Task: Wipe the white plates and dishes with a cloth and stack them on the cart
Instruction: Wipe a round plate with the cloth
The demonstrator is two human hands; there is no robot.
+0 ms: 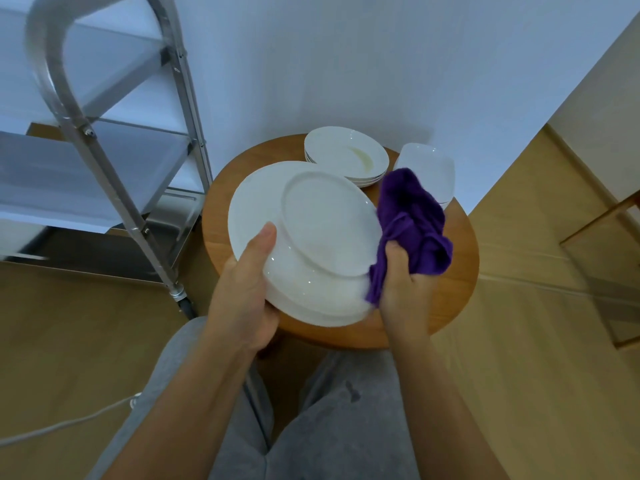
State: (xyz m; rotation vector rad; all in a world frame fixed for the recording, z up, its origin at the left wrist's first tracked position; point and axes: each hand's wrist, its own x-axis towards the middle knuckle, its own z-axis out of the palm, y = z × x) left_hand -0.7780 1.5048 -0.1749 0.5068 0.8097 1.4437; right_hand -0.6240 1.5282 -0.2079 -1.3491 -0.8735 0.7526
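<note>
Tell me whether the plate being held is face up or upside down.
Upside down: the plate in the left hand is tilted and shows its raised foot ring.

White wall (346, 57), seemingly wooden floor (519, 375).

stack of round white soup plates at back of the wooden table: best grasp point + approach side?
Judgement: pinch the top plate's wide flat rim on the near-left edge of the stack of round white soup plates, approaching from the front; the square white dishes crowd its right and the wall backs it.
</note>
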